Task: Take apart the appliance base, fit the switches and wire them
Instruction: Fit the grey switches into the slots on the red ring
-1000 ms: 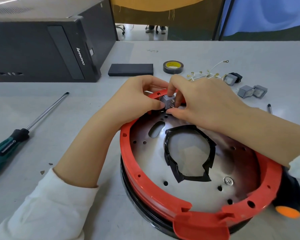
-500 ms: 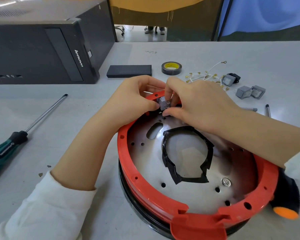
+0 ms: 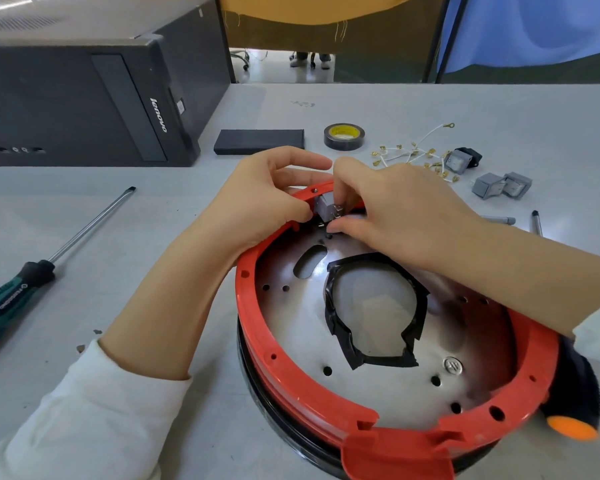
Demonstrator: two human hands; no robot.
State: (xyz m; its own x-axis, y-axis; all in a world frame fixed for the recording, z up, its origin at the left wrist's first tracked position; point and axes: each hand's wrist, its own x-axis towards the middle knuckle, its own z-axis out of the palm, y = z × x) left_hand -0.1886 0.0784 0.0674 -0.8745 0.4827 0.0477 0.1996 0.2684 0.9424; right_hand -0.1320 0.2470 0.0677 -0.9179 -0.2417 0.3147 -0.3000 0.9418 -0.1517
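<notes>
Left hand (image 3: 257, 199): grip pinches the grey switch (image 3: 324, 206) at the base (image 3: 291, 386) rim.
Right hand (image 3: 395, 209): grip also closed on the switch.
Bench (image 3: 395, 109): screwdriver (image 3: 32, 275) well left.

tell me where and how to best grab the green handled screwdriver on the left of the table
Grip the screwdriver by its thick green and black handle, coming down from above with the left hand, which is nearer but now pinches the grey switch at the red rim. It lies flat on the table, shaft pointing away, with bare tabletop along both sides of the handle for fingers.
</notes>
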